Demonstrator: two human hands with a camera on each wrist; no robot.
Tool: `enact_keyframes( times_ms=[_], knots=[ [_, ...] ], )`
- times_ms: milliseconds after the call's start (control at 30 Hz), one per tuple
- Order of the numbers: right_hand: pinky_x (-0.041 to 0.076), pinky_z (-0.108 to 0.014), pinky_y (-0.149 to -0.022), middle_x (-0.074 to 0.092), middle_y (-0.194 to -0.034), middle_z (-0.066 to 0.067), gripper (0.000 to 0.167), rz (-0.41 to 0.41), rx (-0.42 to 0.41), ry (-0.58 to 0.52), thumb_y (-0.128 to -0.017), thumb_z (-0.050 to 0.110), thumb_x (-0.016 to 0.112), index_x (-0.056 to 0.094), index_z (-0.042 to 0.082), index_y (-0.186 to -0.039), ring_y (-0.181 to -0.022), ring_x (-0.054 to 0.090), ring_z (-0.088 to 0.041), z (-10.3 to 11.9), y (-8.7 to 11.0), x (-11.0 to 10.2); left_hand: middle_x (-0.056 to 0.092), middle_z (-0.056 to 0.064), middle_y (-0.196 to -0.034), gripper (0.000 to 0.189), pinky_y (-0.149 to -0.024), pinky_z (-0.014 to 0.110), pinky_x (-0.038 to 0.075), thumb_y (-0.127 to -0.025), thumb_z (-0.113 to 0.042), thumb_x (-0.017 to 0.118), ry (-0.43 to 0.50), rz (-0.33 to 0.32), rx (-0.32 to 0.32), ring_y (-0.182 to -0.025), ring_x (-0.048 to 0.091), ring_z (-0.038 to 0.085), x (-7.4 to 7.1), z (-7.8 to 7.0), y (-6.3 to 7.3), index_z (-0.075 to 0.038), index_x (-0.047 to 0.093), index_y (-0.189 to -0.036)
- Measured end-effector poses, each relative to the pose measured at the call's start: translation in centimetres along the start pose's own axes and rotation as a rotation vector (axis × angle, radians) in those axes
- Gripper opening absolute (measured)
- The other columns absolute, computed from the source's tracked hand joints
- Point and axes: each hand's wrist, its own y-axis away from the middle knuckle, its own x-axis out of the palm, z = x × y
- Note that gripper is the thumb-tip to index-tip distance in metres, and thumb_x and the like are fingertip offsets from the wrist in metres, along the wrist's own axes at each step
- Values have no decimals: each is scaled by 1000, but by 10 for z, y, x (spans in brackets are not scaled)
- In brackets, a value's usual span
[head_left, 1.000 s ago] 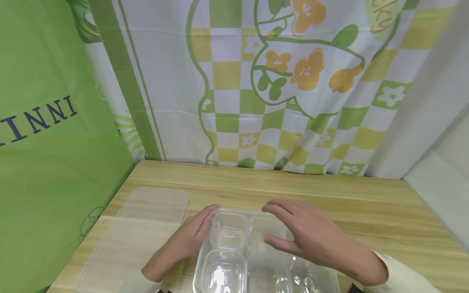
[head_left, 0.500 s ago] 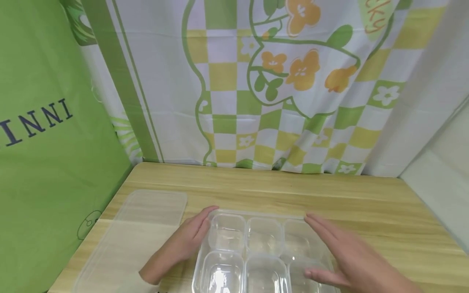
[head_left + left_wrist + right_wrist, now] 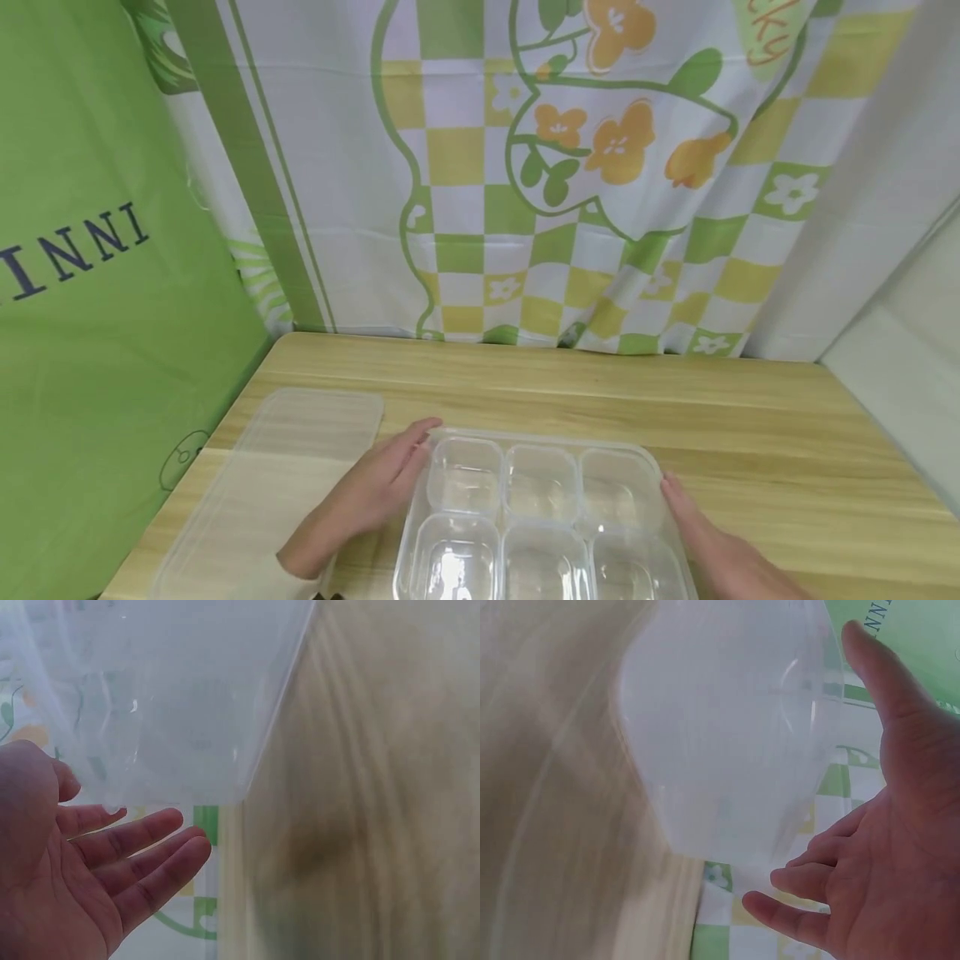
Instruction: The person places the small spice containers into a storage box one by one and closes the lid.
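Note:
A clear plastic box with several compartments stands on the wooden table, cut off by the lower edge of the head view. My left hand is at its far left corner, fingertips right at the rim. In the left wrist view this hand has its fingers extended and spread, with the thumb close to the box wall. My right hand lies along the right side of the box, fingertips at the rim. Seen from the right wrist, its fingers are loosely bent and the thumb stands apart, beside the box wall.
A flat translucent lid lies on the table left of the box. Behind the table hangs a patterned curtain, with a green cloth along the left and a white surface at the right.
My right hand has moved right and down, from above the compartments to the right side of the box. My left hand stays at the far left corner.

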Motion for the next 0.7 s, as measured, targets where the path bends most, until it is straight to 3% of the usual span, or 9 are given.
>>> enact_keyframes(
  times_ms=[33,67,133,300,500,700],
  knots=[
    [50,-74,-77,39,-150,-38,135,1,-3,14,-74,49,91,-5,25,-166,-115,58,-54,0,2,1,69,7,-116,42,-105,48,47,-112,-21,42,0,-2,-6,-109,64,25,-2,0,0,-8,49,-152],
    [52,-70,-76,44,-146,-38,137,-4,-4,32,-73,51,91,-5,24,-166,-112,62,-50,0,4,3,69,7,-114,42,-104,48,48,-112,-22,42,-1,0,-16,-106,65,24,-4,1,-1,-9,48,-152],
    [56,-64,-74,54,-138,-34,138,-29,-4,66,-71,56,90,-4,24,-167,-108,66,-42,0,6,7,66,9,-128,42,-102,49,49,-112,-23,44,-12,-12,-25,-115,64,25,-9,2,-1,-10,49,-152],
    [59,-52,-68,58,-132,-35,137,-76,-50,115,-74,51,91,-4,18,-167,-100,70,-34,-6,10,12,59,14,-141,45,-96,53,52,-111,-26,48,-63,-39,-48,-119,62,32,-26,11,-1,-6,48,-151],
    [58,-37,-67,58,-130,-37,136,-72,-97,112,-74,42,93,-3,13,-166,-98,69,-21,-17,11,14,54,24,-144,49,-109,58,40,-109,-26,53,-179,-78,-46,-131,52,43,-50,34,-1,4,49,-147],
    [56,-34,-69,60,-129,-35,134,-49,-83,106,-76,45,91,-3,13,-166,-98,69,-18,-18,12,12,55,29,-139,44,-107,62,40,-106,-18,58,-258,-73,-52,-128,51,49,-71,55,2,10,53,-140]
  ],
)
